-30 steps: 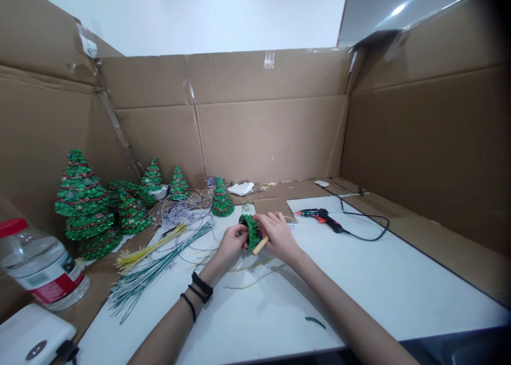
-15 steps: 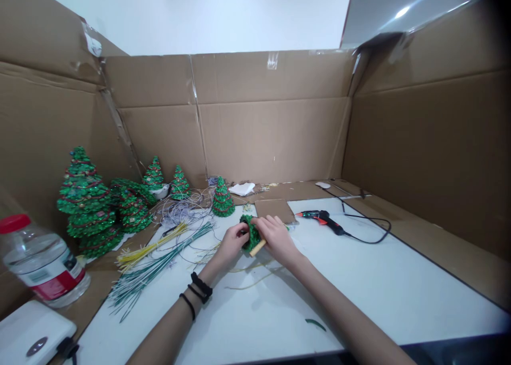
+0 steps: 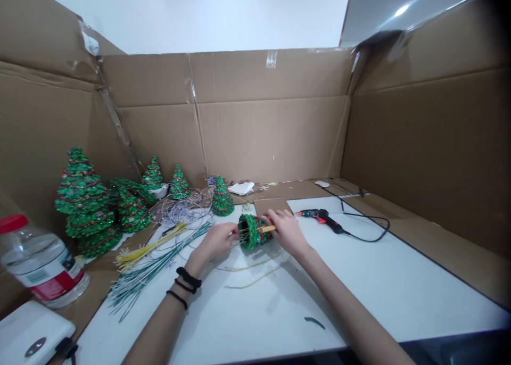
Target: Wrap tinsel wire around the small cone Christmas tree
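A small green tinsel Christmas tree [image 3: 249, 232] lies on its side over the white table, its hollow base facing left. My right hand [image 3: 285, 229] is closed round its upper part and also keeps a short tan wooden stick [image 3: 266, 229] against it. At the open base, my left hand [image 3: 217, 241] pinches thin pale wires [image 3: 242, 236] that run into the hollow; their ends are hidden by the fingers. Two loose yellowish wires [image 3: 253, 267] lie on the table below the tree. Another small tree [image 3: 222, 197] stands upright just behind.
Bundles of green wires [image 3: 159, 266] and yellow wires [image 3: 149, 248] lie left, near tangled pale wire [image 3: 179, 208]. Several decorated trees [image 3: 85, 200] and a red-capped bottle [image 3: 43, 264] stand farther left. A corded glue gun [image 3: 321, 217] rests right. Cardboard walls [image 3: 271, 131] surround the table.
My left hand has drawn back leftward from the tree's base, with thin wires now showing between. The tree has turned so its opening faces left, and the wooden stick has swung nearly level.
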The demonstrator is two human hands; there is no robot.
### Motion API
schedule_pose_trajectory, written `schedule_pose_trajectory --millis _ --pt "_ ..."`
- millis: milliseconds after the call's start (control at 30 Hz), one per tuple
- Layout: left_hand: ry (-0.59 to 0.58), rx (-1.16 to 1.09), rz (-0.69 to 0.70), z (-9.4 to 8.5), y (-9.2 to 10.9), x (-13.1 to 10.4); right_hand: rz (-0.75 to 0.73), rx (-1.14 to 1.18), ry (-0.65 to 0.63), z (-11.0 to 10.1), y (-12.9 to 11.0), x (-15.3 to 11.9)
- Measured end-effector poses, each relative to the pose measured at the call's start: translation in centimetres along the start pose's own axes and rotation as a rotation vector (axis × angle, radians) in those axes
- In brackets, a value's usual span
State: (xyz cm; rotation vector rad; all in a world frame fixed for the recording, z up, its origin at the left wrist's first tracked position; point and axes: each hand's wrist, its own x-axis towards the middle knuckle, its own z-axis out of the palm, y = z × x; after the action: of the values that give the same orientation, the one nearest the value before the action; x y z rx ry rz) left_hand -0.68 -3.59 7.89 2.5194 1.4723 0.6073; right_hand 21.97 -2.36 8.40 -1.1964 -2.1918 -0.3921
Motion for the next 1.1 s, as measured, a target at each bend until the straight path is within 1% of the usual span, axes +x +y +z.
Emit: schedule_pose_trajectory --millis 67,167,267,367,433,533,733,867,967,1100 --pt "-0.014 0.006 -0.025 -0.6 -0.5 -0.2 -0.015 -0.008 0.026 -0.2 0.3 0.0" --pt "0.056 -0.016 0.013 -0.9 0.0 -0.2 -0.042 -0.002 0.040 -0.2 0.4 0.0" --pt "0.132 -0.071 0.091 0.0 1.5 0.2 -0.047 -0.006 0.041 0.0 0.2 0.0" --pt "0.147 -0.078 0.131 1.2 2.5 0.7 -0.044 -0.002 0.042 0.3 0.0 0.0" --pt "0.168 -0.045 0.139 1.6 2.6 0.9 -0.041 0.004 0.041 0.4 0.0 0.0" --pt "0.206 0.032 0.143 1.5 2.3 0.8 -0.027 0.000 0.054 0.4 0.1 0.1" --pt "0.188 0.294 0.189 -0.1 0.6 0.3 0.006 0.009 0.068 0.3 0.3 0.1" --pt "0.160 0.355 0.199 -0.9 -0.2 0.1 0.001 0.002 0.076 0.4 0.2 0.1" --pt "0.149 0.310 0.214 -0.8 0.3 0.0 0.000 -0.008 0.092 0.5 0.1 0.0" --pt "0.169 0.238 0.209 0.4 2.0 0.2 0.012 -0.005 0.104 0.5 -0.1 -0.1"
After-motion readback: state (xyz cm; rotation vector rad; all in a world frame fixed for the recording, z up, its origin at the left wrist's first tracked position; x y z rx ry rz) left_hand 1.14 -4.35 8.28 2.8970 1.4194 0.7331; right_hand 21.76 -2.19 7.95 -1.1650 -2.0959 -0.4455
